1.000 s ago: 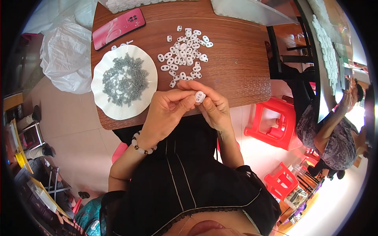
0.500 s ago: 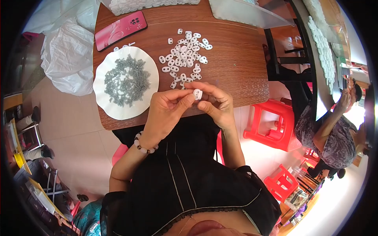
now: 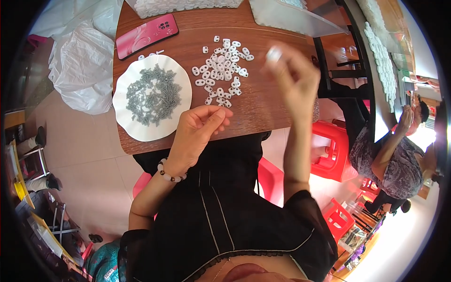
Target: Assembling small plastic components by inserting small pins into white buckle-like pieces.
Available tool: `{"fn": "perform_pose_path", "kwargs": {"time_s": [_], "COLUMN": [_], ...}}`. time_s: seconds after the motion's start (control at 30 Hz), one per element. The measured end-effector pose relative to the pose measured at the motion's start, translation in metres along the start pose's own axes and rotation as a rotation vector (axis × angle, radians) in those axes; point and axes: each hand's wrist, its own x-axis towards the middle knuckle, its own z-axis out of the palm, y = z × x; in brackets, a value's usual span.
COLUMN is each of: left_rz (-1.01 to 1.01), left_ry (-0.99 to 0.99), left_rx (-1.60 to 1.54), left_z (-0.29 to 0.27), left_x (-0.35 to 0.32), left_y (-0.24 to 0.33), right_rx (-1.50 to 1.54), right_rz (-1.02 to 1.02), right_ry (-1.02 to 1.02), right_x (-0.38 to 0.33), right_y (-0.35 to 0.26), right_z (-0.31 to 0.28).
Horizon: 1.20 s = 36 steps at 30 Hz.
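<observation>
My right hand (image 3: 297,77), smeared by motion, is raised over the right side of the table and pinches a small white cord lock (image 3: 274,53) in its fingertips. My left hand (image 3: 199,123) stays near the table's front edge, thumb pressed against curled fingers; whether anything small is between them is hidden. Just beyond it lies a loose heap of white two-hole cord lock pieces (image 3: 221,66). To the left, a white wavy-rimmed plate (image 3: 123,113) bears many small grey springs (image 3: 157,96).
A pink phone (image 3: 146,36) and a few small white parts lie behind the plate. Translucent bins (image 3: 282,21) of white pieces stand along the far edge. A white plastic bag (image 3: 82,70) hangs at the left. Red stools (image 3: 336,150) and another person (image 3: 394,160) are at the right.
My right hand has left my left hand and swung up and to the right, carrying the white cord lock. The left hand has stayed near its place, its fingers now curled in.
</observation>
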Motion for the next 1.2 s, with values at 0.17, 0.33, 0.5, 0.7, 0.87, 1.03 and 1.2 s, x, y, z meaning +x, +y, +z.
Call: {"fn": "perform_pose_path", "kwargs": {"time_s": [0.17,0.33,0.5,0.7,0.87,1.03,1.2], "left_rz": [-0.030,-0.052,-0.066,-0.110,-0.113,-0.082,-0.075], "left_ry": [0.022,0.057,0.100,0.070,0.069,0.063,0.069], "left_rx": [-0.014,-0.037,-0.052,-0.046,-0.037,-0.020,-0.017], "left_z": [-0.003,-0.012,-0.028,-0.024,-0.022,-0.023,-0.021], "left_x": [-0.010,-0.013,-0.017,-0.008,-0.006,-0.003,-0.002], "left_y": [0.003,0.002,0.000,-0.001,-0.005,-0.007,-0.007], "right_rx": [-0.354,-0.472,-0.380,-0.389,-0.470,-0.462,-0.391], "right_rz": [-0.042,0.012,-0.209,-0.003,-0.090,-0.074,-0.062], "right_ry": [0.235,0.182,0.054,-0.310,-0.290,-0.298,-0.289], "right_x": [0.125,0.125,0.048,-0.033,-0.046,-0.044,-0.044], "right_y": [0.009,0.028,0.027,0.024,0.035,0.034,0.032], "right_z": [-0.044,-0.046,0.007,0.047,0.064,0.066,0.068]}}
